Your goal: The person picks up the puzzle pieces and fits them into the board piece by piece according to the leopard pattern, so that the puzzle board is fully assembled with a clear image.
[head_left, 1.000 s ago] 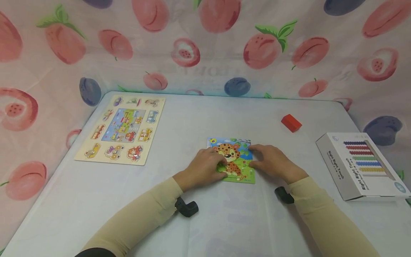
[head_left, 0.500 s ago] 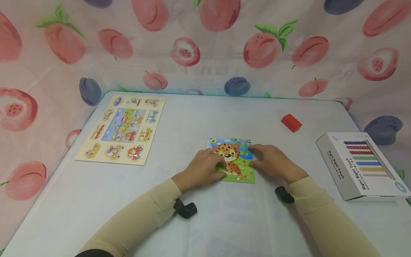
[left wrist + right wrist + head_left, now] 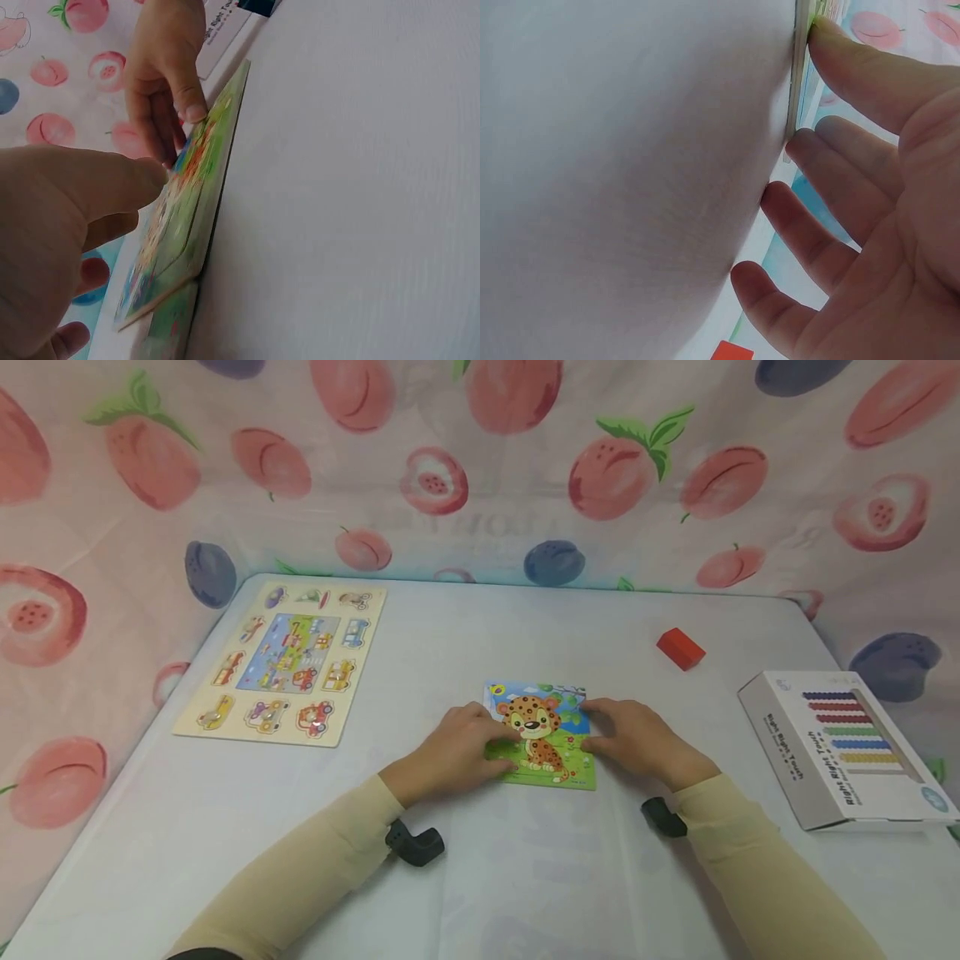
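Observation:
A small square puzzle with a leopard picture (image 3: 542, 735) lies flat on the white table in the head view. My left hand (image 3: 453, 752) is over its left side, thumb and index finger apart and pointing right. In the left wrist view, a seam divides the puzzle (image 3: 191, 187) from a green section (image 3: 171, 322) at its near end; whether that is a separate piece I cannot tell. At the right edge, my right hand (image 3: 637, 743) touches the puzzle with thumb and index finger spread. The right wrist view shows its other fingers extended against the table. My left palm hides the puzzle's lower left corner.
A wooden vehicle puzzle board (image 3: 294, 652) lies at the back left. At the back right sits a red block (image 3: 680, 648), with a white box with a bead picture (image 3: 847, 747) on the right. A fruit-print sheet (image 3: 480, 468) hangs behind the table.
My left hand has drawn a little to the left, uncovering more of the leopard. The right hand and the puzzle have stayed in place.

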`<state>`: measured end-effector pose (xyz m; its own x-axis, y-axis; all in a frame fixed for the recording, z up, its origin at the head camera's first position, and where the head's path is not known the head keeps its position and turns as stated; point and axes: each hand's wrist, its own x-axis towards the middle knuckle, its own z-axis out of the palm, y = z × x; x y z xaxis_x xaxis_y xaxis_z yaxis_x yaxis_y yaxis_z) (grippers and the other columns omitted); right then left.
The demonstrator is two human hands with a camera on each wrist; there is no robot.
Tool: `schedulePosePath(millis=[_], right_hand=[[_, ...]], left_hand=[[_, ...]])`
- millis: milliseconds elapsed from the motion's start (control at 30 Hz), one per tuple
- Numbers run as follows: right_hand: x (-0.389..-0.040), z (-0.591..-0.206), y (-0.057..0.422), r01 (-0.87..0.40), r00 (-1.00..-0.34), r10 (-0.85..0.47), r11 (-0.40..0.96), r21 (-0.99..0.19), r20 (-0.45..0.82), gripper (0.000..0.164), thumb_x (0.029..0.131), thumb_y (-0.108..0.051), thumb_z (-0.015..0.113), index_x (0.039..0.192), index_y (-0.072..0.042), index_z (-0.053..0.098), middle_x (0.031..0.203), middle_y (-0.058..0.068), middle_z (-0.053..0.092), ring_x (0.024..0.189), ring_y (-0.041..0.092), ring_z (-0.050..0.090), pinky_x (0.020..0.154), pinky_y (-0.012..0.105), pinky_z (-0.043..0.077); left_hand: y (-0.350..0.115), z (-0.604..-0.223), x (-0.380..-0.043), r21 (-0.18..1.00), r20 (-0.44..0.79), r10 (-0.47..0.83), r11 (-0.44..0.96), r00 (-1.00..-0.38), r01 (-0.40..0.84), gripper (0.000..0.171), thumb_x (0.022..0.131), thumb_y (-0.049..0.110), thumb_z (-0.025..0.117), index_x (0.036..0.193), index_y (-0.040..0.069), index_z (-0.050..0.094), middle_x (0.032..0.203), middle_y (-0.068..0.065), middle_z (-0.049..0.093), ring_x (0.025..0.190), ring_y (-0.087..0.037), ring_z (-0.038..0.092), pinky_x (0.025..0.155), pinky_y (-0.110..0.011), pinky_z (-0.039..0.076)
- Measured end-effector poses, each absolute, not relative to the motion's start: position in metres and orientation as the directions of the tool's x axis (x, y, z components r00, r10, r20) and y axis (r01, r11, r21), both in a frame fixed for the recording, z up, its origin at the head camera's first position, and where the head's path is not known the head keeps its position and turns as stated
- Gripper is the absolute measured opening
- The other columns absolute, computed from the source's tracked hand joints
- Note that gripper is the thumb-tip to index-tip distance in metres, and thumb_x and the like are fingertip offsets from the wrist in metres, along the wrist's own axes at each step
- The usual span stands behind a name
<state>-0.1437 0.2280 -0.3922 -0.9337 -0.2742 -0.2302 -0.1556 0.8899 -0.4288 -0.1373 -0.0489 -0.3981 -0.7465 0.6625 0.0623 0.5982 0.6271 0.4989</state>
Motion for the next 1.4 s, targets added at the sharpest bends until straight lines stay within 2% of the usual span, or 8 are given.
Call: schedulePosePath(millis=[167,700,1400], right_hand=[[-0.143,-0.392,0.228,-0.161,-0.935,-0.277,0.890,-0.427,-0.224,0.060,0.090,-0.021,0.075,0.143,-0.001,0.052,0.142,0.024,0.052,0.133,0.045,0.043,0.108,0.060,0.033],[-0.144,-0.393,0.229,-0.150,-0.930,-0.272,0.895,-0.419,-0.247,0.063,0.090,-0.023,0.075,0.144,-0.003,0.051,0.144,0.024,0.050,0.133,0.045,0.042,0.108,0.060,0.033],[-0.146,-0.388,0.233,-0.151,-0.910,-0.295,0.890,-0.429,-0.291,0.069,0.088,-0.022,0.077,0.148,-0.005,0.048,0.147,0.023,0.047,0.136,0.045,0.039,0.109,0.062,0.031]], left_hand=[[-0.063,-0.399,-0.137,0.473,0.049,0.648,0.655,-0.760,0.589,0.036,0.087,0.027,0.077,0.121,0.016,0.074,0.109,0.007,0.071,0.098,-0.016,0.050,0.088,-0.038,0.039],[-0.099,-0.405,-0.130,0.426,0.045,0.590,0.719,-0.806,0.550,0.035,0.082,0.026,0.082,0.115,0.014,0.076,0.091,0.010,0.066,0.091,-0.014,0.049,0.082,-0.037,0.039],[-0.104,-0.399,-0.134,0.450,-0.007,0.580,0.729,-0.815,0.515,0.036,0.081,0.027,0.085,0.113,0.013,0.075,0.093,0.010,0.067,0.095,-0.015,0.049,0.091,-0.041,0.038]])
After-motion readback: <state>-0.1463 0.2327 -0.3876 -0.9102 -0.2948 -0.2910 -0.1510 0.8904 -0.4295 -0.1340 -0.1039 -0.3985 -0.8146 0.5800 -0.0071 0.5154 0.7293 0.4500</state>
